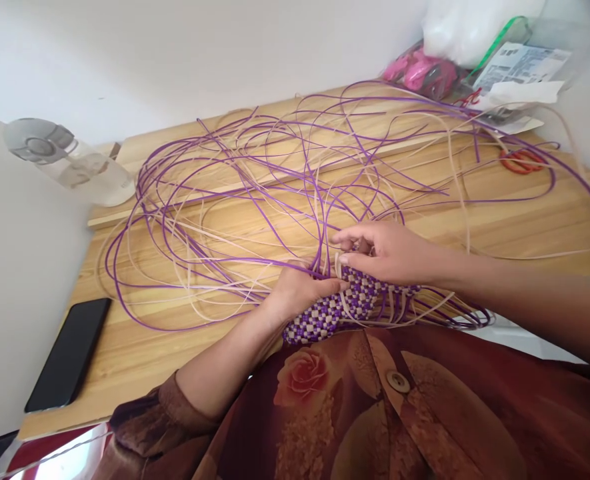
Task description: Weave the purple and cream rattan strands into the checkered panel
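Note:
A woven piece (319,319) in purple and beige checks lies against my body at the table's front edge. My left hand (297,291) grips its upper edge, thumb on the weave and fingers hidden behind. Over the right part of the weave, my right hand (377,250) pinches a beige strand (338,265) between thumb and fingers. Long loose purple strands (262,261) and beige ones run out from the weave beside my left hand and sprawl in loops over the table. More strands hang below the piece on the right.
On the wooden table (139,360) lie a black phone (69,353) at left and orange-handled scissors (522,161) at right. A clear bottle with a grey lid (95,173) stands back left. Pink bagged items (422,72) and papers (519,70) sit back right, by the wall.

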`<state>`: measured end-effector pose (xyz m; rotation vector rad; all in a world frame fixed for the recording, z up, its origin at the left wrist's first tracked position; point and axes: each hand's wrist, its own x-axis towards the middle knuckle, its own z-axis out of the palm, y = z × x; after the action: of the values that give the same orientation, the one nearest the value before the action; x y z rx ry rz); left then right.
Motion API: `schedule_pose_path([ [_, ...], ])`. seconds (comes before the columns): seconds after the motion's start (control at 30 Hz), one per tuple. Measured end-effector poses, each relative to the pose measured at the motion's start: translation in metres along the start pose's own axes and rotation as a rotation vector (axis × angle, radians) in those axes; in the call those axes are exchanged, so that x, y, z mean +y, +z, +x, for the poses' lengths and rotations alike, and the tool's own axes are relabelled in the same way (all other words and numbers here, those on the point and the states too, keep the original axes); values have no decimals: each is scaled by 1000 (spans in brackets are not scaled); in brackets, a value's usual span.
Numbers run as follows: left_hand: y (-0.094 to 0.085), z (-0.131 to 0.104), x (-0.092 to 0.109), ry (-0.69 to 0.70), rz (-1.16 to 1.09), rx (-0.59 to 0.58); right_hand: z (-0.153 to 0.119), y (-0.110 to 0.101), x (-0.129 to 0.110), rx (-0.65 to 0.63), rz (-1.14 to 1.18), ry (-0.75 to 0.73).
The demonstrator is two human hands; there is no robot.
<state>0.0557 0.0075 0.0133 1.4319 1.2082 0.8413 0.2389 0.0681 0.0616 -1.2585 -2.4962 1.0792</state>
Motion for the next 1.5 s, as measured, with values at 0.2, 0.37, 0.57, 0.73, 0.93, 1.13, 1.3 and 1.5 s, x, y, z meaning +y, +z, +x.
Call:
schedule_pose_path([
  [0.2, 2, -1, 1, -20, 73, -7, 20, 3, -11, -181, -157, -39],
  [0.37, 4, 0, 0, -56, 28, 52, 30, 1, -11, -289, -186, 12],
  [0.57, 4, -3, 1, -117, 112, 151, 42, 5, -5, -270, 13, 247],
  [0.73, 1, -1, 1, -109, 114, 129, 28, 6, 6, -108, 474, 417],
  [0.93, -5, 0, -4, -166, 37, -38, 11, 8, 18, 21, 759, 417],
  [1.13, 1, 0, -5, -311, -239, -52, 6, 7, 18, 96, 694, 347],
  [1.3, 3, -1, -3, -304, -309, -60, -6, 3, 26, 192, 536, 327],
  [1.5, -3, -1, 1, -342, -257, -108, -28, 6, 16, 91, 693, 141],
])
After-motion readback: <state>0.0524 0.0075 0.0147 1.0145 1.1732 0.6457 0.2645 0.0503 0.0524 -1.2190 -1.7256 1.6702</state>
